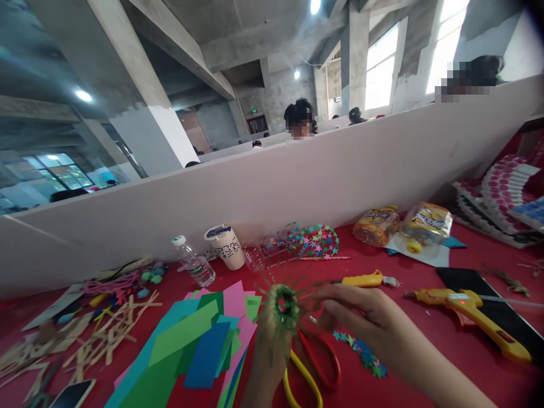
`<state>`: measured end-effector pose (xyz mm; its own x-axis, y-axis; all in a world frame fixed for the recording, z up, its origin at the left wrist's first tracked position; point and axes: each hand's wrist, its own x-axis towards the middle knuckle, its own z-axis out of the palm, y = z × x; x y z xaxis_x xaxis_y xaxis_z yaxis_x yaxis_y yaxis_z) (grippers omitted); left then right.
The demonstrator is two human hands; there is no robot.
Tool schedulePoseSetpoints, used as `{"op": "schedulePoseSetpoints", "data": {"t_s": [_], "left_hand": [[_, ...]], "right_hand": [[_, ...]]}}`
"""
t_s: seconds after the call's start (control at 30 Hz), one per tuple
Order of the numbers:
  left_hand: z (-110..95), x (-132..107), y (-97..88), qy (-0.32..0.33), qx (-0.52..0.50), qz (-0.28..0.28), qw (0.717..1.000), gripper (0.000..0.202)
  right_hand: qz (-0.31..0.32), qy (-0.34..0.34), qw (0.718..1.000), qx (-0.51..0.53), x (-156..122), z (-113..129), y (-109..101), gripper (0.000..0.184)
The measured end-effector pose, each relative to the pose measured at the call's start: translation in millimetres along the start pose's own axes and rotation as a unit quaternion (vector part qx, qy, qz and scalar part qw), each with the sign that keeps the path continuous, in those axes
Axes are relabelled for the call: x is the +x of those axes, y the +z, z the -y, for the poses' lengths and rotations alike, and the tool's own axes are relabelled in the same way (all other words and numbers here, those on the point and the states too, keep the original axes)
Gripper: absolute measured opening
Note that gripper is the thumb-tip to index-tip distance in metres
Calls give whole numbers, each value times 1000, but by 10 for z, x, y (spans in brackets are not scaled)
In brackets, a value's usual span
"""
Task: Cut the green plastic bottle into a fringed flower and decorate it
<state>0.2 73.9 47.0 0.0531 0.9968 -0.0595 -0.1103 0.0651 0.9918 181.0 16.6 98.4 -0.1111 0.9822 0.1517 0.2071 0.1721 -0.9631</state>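
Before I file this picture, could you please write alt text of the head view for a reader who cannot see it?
A person's left hand holds a spiky green ring-shaped craft piece above a red tabletop, with the right hand beside it. Around them lie multicoloured paper sheets, red and yellow scissor handles and a yellow plastic glue gun.

Bottle (196, 265) was clear, shiny plastic | glue gun (488, 326) looked smooth plastic | sheets (182, 334) seemed matt paper | sticks (109, 344) were dull wood | ceiling (272, 37) showed rough concrete | ring (291, 317) blurred for me
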Motion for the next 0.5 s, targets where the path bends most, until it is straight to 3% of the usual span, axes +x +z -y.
{"op": "schedulePoseSetpoints", "data": {"t_s": [0.23,0.5], "left_hand": [[57,22,-2,-4,15,-8,1000,25],[12,30,48,-11,8,-3,1000,26]], "right_hand": [[53,36,977,202,83,-129,0,24],[70,51,972,217,126,-160,-45,20]]}}
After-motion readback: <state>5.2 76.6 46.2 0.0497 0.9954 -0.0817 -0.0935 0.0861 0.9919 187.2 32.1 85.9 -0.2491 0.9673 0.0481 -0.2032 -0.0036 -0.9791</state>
